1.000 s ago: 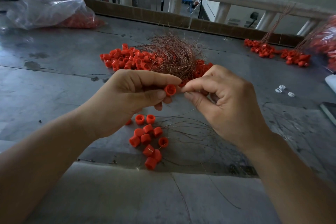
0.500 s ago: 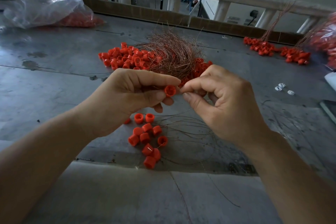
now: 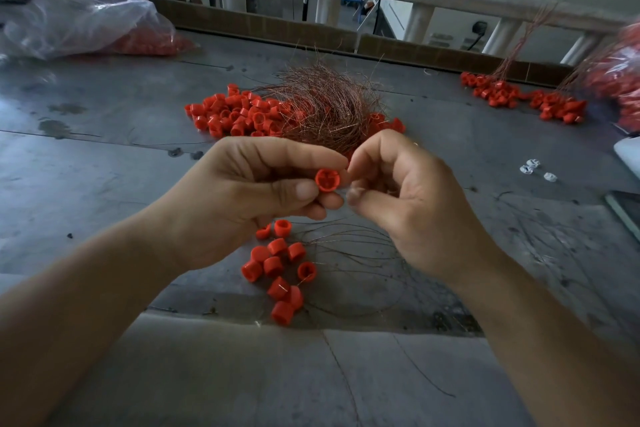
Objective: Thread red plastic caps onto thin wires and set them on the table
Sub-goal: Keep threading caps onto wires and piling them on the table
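Pinching red cap (image 3: 326,179) in left hand (image 3: 242,198), open end toward right hand (image 3: 408,198) for access; right fingertips pinched together, presumably on wire, too thin to confirm.

**Left grip** (image 3: 249,198): held at mid-frame with its back to the camera. Thumb and forefinger reach rightward and pinch a red cap (image 3: 326,179) at their tips, its open end facing the camera. Remaining fingers are curled underneath.

**Left forearm** (image 3: 86,305): bare, enters from the lower left.

**Right grip** (image 3: 412,204): level with the left, just beside the cap. Forefinger and thumb bend toward it, tips slightly apart. Other fingers are curled into the palm. Whether anything lies between the tips cannot be made out.

**Right forearm** (image 3: 554,340): bare, enters from the lower right.
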A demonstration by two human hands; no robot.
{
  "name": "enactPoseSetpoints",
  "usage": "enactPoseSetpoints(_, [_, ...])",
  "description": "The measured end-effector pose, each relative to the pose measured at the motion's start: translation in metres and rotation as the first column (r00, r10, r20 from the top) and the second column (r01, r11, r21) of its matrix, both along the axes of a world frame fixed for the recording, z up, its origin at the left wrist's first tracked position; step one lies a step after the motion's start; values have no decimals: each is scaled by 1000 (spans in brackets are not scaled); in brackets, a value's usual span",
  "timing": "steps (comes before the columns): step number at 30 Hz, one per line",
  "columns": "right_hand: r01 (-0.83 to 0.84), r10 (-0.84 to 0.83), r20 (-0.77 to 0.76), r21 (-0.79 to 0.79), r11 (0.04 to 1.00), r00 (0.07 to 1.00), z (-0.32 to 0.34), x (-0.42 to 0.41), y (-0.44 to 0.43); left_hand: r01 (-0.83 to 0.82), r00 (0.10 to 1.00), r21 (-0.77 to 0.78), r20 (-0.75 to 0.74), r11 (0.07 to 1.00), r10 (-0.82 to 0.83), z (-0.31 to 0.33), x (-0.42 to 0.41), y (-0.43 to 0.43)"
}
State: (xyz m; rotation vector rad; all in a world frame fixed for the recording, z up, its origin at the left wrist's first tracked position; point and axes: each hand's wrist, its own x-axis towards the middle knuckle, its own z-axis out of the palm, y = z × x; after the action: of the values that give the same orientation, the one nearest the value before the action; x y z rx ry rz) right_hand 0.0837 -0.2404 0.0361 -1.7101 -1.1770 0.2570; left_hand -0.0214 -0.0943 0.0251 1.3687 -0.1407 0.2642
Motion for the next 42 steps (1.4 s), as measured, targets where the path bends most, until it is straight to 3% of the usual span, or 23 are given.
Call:
enactPoseSetpoints(4, [-2,2,-2,-41,999,1000,-4,1,4,73,997,-34,-31,997,-74,-1,0,0])
enactPoseSetpoints(9, [13,-14,-4,-181,983,1000,7,14,-3,51,996,-77,-67,996,-56,0,0,2])
enactPoseSetpoints(12, [182,-186,6,-237,954,983,11,36,-12,41,994,-85,-101,996,-50,-1,0,2])
enactPoseSetpoints(15, [387,-363,136,-272,881,922,4,55,-16,56,988,-79,-141,995,-67,0,0,1])
enactPoseSetpoints(19, [527,-428,336,-306,793,839,-10,67,-13,60,983,-88,-170,994,-75,-1,-1,0])
enactPoseSetpoints(28, [509,-275,491,-445,737,827,-36,81,9,64,980,-92,-184,994,-80,0,-2,-2])
enactPoseSetpoints(38, [527,-384,437,-274,805,813,-36,82,5,64,979,-67,-189,996,-76,-1,-2,-2])
enactPoseSetpoints(42, [499,-376,391,-287,818,840,-37,83,6,80,980,-65,-179,995,-90,-1,-2,-1])
